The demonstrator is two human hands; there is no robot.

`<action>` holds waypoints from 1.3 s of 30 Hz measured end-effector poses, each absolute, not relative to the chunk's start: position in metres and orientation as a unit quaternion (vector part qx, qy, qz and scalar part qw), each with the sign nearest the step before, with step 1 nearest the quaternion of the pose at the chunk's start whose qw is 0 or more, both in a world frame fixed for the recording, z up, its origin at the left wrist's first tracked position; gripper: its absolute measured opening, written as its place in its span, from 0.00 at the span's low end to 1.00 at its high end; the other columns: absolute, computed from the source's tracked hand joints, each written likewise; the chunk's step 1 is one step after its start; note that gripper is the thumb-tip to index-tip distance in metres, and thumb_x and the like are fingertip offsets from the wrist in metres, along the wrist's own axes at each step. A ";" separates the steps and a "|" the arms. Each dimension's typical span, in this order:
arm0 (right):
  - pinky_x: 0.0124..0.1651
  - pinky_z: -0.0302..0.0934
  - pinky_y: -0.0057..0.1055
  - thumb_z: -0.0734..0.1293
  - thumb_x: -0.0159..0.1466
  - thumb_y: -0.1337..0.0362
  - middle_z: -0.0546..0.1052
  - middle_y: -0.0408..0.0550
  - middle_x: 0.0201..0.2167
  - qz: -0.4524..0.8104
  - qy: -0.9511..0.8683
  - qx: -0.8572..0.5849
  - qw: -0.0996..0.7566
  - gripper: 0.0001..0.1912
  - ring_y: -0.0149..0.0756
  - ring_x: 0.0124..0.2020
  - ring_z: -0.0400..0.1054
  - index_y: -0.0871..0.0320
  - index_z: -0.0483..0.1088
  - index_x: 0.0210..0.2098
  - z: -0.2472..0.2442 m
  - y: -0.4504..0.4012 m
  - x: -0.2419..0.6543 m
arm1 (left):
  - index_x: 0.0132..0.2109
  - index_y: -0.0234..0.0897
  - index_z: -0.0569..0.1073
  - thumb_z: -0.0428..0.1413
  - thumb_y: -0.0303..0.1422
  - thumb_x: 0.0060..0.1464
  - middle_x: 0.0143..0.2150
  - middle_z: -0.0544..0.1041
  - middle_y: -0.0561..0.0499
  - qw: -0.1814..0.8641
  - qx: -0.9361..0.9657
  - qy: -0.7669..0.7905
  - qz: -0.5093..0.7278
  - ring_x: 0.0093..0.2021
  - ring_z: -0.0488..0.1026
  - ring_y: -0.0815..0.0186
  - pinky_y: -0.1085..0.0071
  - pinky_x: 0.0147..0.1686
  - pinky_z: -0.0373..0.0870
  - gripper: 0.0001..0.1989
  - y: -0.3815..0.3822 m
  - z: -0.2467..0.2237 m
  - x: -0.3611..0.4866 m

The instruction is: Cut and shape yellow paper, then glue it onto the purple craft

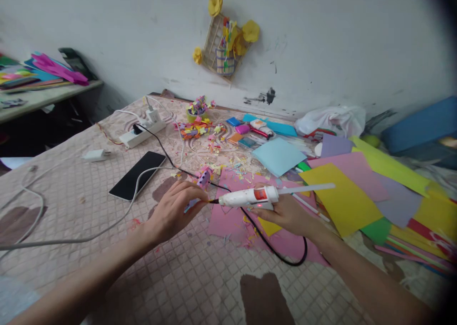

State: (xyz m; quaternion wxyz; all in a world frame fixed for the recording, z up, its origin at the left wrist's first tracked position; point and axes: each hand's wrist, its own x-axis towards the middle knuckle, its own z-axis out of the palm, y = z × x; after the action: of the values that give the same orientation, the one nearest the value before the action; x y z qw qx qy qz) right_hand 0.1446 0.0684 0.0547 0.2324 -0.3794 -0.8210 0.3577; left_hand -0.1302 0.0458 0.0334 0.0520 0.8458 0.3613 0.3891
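Observation:
My right hand [291,215] is wrapped round the handle of a white hot glue gun [233,198]. A clear glue stick [310,188] juts from the gun's back, and a small red light glows on its body. The dark nozzle points left and reaches my left fingertips. My left hand [180,201] pinches a small pink-purple paper piece with dark dots [204,177]; part of it is hidden behind the fingers. Below the gun lies a pink paper sheet [223,220] strewn with scraps.
A black cable [264,239] loops below the gun. On the left are a phone [137,175], a power strip [143,133] and a charger [96,155]. Coloured sheets [341,199] overlap at right. A small pot of paper pieces [196,113] stands at the back near the wall.

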 end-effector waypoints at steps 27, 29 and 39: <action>0.29 0.54 0.28 0.62 0.63 0.59 0.66 0.42 0.26 0.219 -0.879 -0.371 0.203 0.10 0.31 0.27 0.60 0.57 0.60 0.27 0.054 0.066 0.145 | 0.40 0.38 0.68 0.57 0.24 0.50 0.35 0.73 0.52 0.140 0.799 0.408 0.419 0.36 0.70 0.67 0.68 0.37 0.68 0.09 0.044 0.032 -0.128; 0.29 0.54 0.28 0.61 0.63 0.59 0.66 0.42 0.27 0.218 -0.881 -0.372 0.194 0.11 0.31 0.28 0.60 0.57 0.59 0.28 0.056 0.065 0.145 | 0.39 0.38 0.68 0.57 0.25 0.50 0.35 0.73 0.52 0.137 0.797 0.414 0.418 0.36 0.70 0.68 0.68 0.37 0.68 0.09 0.044 0.032 -0.127; 0.26 0.52 0.27 0.59 0.64 0.58 0.64 0.41 0.25 0.152 -0.900 -0.379 0.153 0.14 0.29 0.26 0.58 0.57 0.57 0.25 0.078 0.059 0.137 | 0.39 0.38 0.68 0.58 0.25 0.49 0.35 0.73 0.52 0.161 0.772 0.435 0.435 0.36 0.71 0.68 0.70 0.36 0.68 0.10 0.044 0.030 -0.127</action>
State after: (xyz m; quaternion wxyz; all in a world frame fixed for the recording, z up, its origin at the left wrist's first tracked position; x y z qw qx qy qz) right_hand 0.1371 0.0591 0.0782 0.1526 -0.3790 -0.8999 0.1523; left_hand -0.1266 0.0442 0.0298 0.1607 0.7718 0.4353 0.4347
